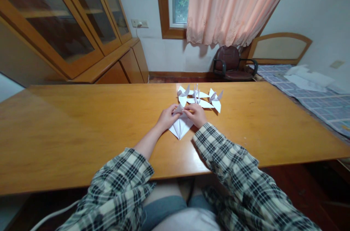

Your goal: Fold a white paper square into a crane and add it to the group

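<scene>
A white sheet of folded paper, shaped like a kite with its point toward me, lies on the wooden table. My left hand pinches its upper left part. My right hand pinches the upper right part, fingers closed on a small raised flap between both hands. Just beyond my hands sit three finished white paper cranes in a row. Both forearms wear plaid sleeves.
A wooden glass-door cabinet stands at the back left. A dark office chair sits under a pink curtain by the window. A bed with a checked cover runs along the table's right side.
</scene>
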Demonstrator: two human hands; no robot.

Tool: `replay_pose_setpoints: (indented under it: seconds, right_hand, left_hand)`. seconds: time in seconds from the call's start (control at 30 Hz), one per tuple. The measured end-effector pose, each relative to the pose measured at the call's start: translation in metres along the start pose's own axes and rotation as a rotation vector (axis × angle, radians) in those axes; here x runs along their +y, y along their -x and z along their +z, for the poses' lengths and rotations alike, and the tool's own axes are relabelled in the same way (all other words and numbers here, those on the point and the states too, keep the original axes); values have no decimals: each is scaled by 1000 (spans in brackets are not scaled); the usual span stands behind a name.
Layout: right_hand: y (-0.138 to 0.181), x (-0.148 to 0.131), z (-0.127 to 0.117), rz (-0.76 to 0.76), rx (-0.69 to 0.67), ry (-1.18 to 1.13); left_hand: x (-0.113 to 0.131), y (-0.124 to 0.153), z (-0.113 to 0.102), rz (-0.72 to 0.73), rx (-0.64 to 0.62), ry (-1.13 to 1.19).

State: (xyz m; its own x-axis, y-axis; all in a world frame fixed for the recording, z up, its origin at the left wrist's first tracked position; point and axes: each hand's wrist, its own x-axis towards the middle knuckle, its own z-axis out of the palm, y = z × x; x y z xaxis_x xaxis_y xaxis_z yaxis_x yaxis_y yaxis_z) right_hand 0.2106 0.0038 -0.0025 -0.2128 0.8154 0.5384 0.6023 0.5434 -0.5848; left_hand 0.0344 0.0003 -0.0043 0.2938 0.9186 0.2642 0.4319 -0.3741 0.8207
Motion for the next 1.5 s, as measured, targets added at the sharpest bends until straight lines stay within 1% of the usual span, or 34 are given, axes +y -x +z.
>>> replay_pose_setpoints:
  seconds: [0.1,0.27,0.53,0.73,0.83,0.97,1.03,1.1,1.33,1.5]
  right_hand:
    - [1,-2,3,18,60,-9]
    - [0,-10,2,11,118,-52]
    - [-1,-20,-4,28,127,-86]
    - [-1,-19,-6,18,132,-112]
    - [-1,-11,-13,11,62,-73]
    - [3,4,-20,82,-87,175]
    - [6,7,-21,120,-150,291]
    - [8,7,-19,132,-202,358]
    - [11,1,-12,136,-276,456]
    - [11,2,-15,106,-320,443]
  left_hand:
    - [1,0,-1,3,6,-17]
    - [3,2,0,30,26,-65]
    - [3,3,4,85,15,-148]
    - [2,2,3,93,-56,-284]
    - [0,1,1,84,-63,-341]
    - [-3,-1,-3,62,-12,-398]
    - [-4,-1,-5,48,-4,-409]
    - [-4,-2,-5,40,-10,-415]
    - [-3,-2,-5,23,-27,-435]
    - [-4,-1,-5,34,-38,-448]
